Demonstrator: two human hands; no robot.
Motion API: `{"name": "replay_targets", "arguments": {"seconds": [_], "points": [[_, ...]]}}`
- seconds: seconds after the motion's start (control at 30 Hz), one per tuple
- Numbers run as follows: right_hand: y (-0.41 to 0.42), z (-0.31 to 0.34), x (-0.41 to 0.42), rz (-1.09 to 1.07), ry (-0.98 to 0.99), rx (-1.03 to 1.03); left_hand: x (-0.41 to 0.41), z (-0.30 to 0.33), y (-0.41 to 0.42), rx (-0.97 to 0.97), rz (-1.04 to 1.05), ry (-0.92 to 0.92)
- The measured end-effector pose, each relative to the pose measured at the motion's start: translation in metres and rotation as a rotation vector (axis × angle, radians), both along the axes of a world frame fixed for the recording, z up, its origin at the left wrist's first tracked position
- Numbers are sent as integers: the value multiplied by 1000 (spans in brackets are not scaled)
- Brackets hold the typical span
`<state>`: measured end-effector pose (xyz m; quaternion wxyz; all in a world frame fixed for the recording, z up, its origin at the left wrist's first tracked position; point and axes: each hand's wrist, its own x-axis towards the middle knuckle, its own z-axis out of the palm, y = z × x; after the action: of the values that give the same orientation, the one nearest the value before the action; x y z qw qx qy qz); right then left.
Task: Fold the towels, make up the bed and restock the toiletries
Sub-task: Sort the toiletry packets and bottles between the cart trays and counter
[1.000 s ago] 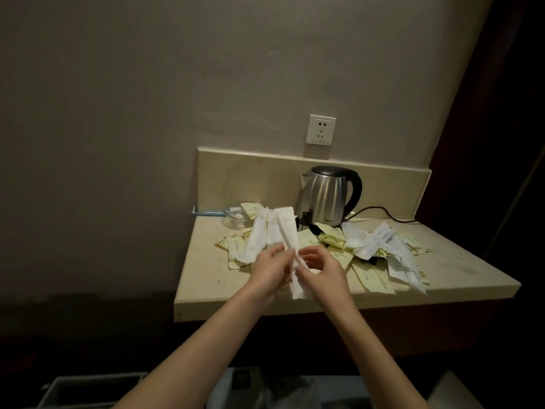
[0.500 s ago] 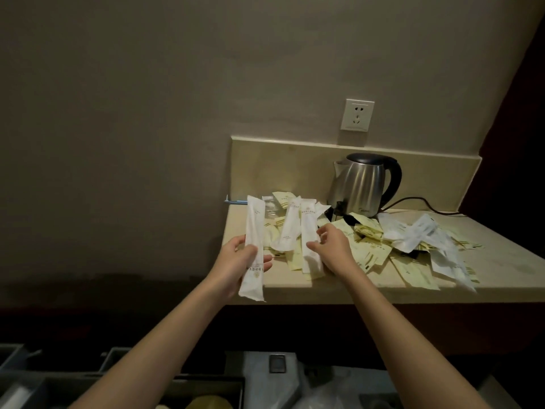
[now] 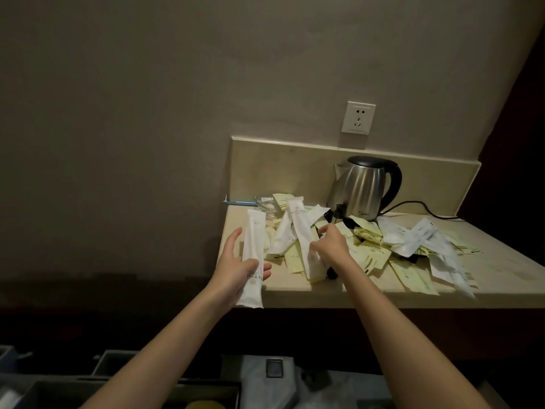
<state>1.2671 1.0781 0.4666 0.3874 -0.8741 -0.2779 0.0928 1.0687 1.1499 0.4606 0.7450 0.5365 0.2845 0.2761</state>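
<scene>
From the head view, the left hand (image 3: pixel 236 270) holds one long white sachet (image 3: pixel 253 255) upright at the counter's (image 3: pixel 486 252) front left corner, thumb across its lower part. The right hand (image 3: pixel 330 246) pinches a second white sachet (image 3: pixel 303 231) that slants over the heap of yellow and white packets (image 3: pixel 371 249) spread across the counter. Behind the heap stands a steel kettle (image 3: pixel 362 190) under a wall socket (image 3: pixel 358 117), with a small glass dish (image 3: pixel 267 205) to the left.
</scene>
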Motion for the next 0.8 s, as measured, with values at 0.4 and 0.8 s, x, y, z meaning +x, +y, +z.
{"name": "replay_targets", "arguments": {"seconds": [0.4,0.8], "points": [[-51,16,-45,93,107,244,25,-10,-23,136,-11,-35],[-30,0,-85,286,185,296,17,-5,-22,208,85,37]]}}
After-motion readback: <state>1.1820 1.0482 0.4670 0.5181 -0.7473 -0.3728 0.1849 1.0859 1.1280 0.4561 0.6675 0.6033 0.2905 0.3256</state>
